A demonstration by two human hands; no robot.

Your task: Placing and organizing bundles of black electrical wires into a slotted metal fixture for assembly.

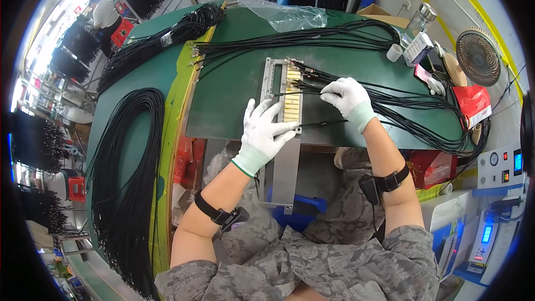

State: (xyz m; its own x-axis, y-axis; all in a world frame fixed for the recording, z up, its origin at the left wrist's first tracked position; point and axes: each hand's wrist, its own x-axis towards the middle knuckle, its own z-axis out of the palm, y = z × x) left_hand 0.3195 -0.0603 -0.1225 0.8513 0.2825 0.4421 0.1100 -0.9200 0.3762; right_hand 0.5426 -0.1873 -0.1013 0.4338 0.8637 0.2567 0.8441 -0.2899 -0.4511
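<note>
A metal fixture (268, 81) with a column of yellow slots (291, 112) lies at the table's front edge. Several black cables (384, 92) run from the right into its upper slots. My left hand (262, 132), in a white glove, rests on the fixture's left side with its fingers spread, the thumb pointing across the lower slots. My right hand (350, 99), gloved too, is closed in a pinch on a thin black cable (306, 93), whose end reaches over the slots near my left fingertips. Another black cable (323, 124) stretches from the fixture's lower end under my right wrist.
A cable bundle (267, 41) lies across the green table's back; a plastic bag (295, 18) is behind it. Large cable coils (103, 156) lie left of the yellow edge strip (170, 117). A fan (478, 56), a small box (418, 49) and a jar (422, 18) stand right.
</note>
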